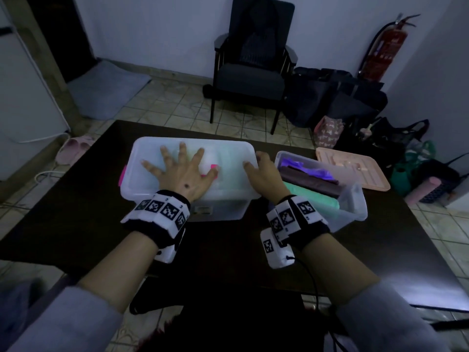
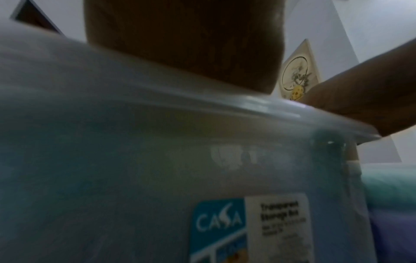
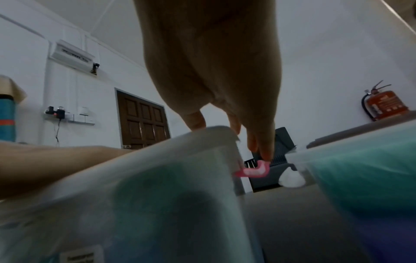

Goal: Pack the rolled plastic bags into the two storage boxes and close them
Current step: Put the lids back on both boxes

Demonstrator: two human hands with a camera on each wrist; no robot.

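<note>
A large clear storage box [image 1: 223, 209] stands mid-table with its lid [image 1: 228, 153] on; pale green and white rolls show faintly through it. My left hand [image 1: 177, 171] lies flat on the lid, fingers spread. My right hand [image 1: 261, 171] is at the lid's right end, thumb on top. Its fingertips [image 3: 265, 153] reach down onto the pink latch [image 3: 254, 170]. Another pink latch [image 1: 122, 176] sits at the left end. To the right, a smaller clear box [image 1: 355, 212] is open, holding purple [image 1: 309, 168], dark brown [image 1: 309, 181] and green [image 1: 314, 199] rolls. Its peach lid [image 1: 352, 171] lies behind it.
The dark table [image 1: 215, 250] has bare surface in front of the boxes. Beyond its far edge stand a dark chair [image 1: 251, 72], black bags [image 1: 337, 97] and a red fire extinguisher [image 1: 380, 52]. More bags and a pink roll lie on the floor at the right.
</note>
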